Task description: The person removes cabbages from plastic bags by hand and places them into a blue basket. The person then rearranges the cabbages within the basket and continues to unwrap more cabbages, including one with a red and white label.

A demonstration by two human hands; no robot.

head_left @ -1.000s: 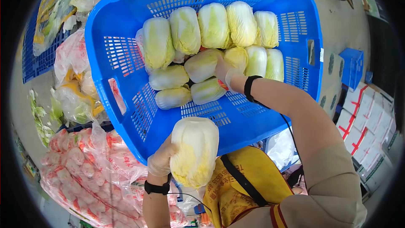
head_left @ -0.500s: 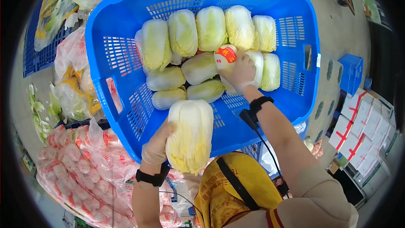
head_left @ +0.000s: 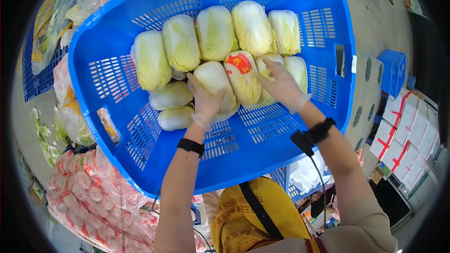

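A blue plastic crate [head_left: 262,136] holds several wrapped napa cabbages in two rows. My left hand [head_left: 205,101], in a thin glove, grips a pale cabbage [head_left: 213,80] lying in the front row. Next to it lies a cabbage with a red label [head_left: 242,76]. My right hand [head_left: 281,83], also gloved, rests with fingers spread on another cabbage [head_left: 265,68] just right of the labelled one. Both wrists wear black bands.
Bags of red-wrapped produce [head_left: 93,192] lie at the lower left, and leafy greens in plastic [head_left: 70,117] beside the crate. White boxes with red tape [head_left: 403,136] stack at the right, near a small blue crate [head_left: 393,72]. A yellow apron [head_left: 243,220] shows below.
My left hand carried the large cabbage from the crate's near edge into the front row. My right hand set the red-labelled cabbage down and moved onto the cabbage to its right.
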